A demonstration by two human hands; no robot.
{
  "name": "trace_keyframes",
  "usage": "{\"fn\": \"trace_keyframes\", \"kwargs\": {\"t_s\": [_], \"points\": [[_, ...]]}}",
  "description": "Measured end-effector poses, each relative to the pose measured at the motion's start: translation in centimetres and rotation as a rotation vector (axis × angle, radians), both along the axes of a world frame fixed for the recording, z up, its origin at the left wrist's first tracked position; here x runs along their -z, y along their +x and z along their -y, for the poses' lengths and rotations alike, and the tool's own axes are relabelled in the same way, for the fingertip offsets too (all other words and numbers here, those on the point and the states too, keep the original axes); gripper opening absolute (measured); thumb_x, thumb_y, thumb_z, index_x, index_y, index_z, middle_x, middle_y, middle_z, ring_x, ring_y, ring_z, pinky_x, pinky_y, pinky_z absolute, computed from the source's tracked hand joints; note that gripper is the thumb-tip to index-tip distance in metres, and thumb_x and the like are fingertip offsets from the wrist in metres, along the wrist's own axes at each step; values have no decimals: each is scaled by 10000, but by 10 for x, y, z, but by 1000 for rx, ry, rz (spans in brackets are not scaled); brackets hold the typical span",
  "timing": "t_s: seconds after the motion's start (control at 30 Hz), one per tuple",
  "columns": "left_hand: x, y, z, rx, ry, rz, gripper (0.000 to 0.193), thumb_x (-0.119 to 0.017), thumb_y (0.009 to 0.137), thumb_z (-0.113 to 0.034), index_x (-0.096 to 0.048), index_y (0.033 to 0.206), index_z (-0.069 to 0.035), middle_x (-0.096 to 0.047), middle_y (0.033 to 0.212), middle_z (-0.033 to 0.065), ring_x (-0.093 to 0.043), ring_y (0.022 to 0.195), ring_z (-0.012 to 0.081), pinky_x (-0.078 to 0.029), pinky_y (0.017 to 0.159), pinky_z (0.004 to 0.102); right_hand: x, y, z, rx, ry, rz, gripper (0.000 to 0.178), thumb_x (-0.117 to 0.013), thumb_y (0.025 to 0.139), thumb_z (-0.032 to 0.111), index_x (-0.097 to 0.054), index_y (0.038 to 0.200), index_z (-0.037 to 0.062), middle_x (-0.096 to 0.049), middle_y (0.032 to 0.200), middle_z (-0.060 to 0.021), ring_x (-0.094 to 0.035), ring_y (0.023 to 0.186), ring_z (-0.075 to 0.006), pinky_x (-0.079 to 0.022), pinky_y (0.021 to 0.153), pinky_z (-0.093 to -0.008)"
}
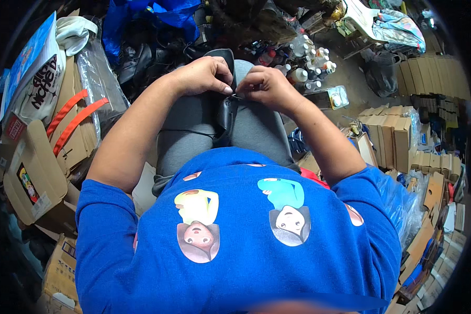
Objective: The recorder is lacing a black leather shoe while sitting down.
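A black leather-like item (224, 116), perhaps a shoe, is held upright between my thighs in grey trousers (188, 146). Its dark upper end shows beyond my left hand (208, 75), whose fingers are curled and closed on its edge, with the thumb pointing toward the middle. My right hand (269, 89) meets it from the other side, thumb and forefinger pinched together at the top of the item. Whatever thin thing lies in that pinch is too small to make out. A thin black cord (186, 132) runs across my left thigh to the item.
Cardboard boxes (34, 175) and a clear plastic bag (97, 68) stand at my left. Several white bottles (314, 63) and a clear tub (338, 97) are on the floor ahead to the right. Stacked cardboard pieces (387, 131) line the right. A blue bag (167, 15) lies beyond my knees.
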State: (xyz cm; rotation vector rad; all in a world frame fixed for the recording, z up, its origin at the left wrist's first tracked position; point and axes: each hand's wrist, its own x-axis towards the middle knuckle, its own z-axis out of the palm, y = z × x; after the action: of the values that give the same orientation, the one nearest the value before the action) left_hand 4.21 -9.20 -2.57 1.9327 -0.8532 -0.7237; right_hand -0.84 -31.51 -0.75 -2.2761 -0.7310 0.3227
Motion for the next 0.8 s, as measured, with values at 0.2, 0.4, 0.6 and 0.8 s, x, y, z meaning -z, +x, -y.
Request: {"fn": "trace_keyframes", "kwargs": {"t_s": [0.2, 0.4, 0.6, 0.8], "points": [[-9, 1, 4, 65, 58, -20, 275, -731, 771, -191, -716, 1016, -66, -602, 968, 84, -595, 946, 225, -457, 869, 321, 17, -20, 11, 94, 62, 70, 187, -709, 746, 100, -726, 920, 165, -612, 823, -80, -624, 755, -254, -506, 672, -346], [-17, -2, 10, 96, 156, -25, 276, -710, 785, -153, -714, 1051, -81, -639, 968, 98, -607, 931, 213, -465, 864, 314, 10, -19, 13, 42, 24, 91, 174, -690, 783, 105, -731, 936, 179, -610, 814, -83, -619, 765, -260, -503, 668, -354], [-14, 1, 14, 110, 180, -76, 294, -687, 812, -155, -701, 1103, -114, -575, 883, 56, -560, 850, 180, -445, 820, 304, -5, -17, 7, -56, -205, 266, 167, -616, 810, 131, -726, 919, 193, -612, 837, -84, -609, 790, -287, -478, 748, -386], [-5, 4, 9, 115, 156, 135, 277, -719, 734, -74, -707, 1010, -69, -579, 863, 76, -578, 878, 211, -451, 832, 322, -27, -12, -27, -328, -719, 521, 152, -576, 785, 154, -699, 843, 86, -638, 882, -92, -642, 817, -228, -424, 811, -369]]}}
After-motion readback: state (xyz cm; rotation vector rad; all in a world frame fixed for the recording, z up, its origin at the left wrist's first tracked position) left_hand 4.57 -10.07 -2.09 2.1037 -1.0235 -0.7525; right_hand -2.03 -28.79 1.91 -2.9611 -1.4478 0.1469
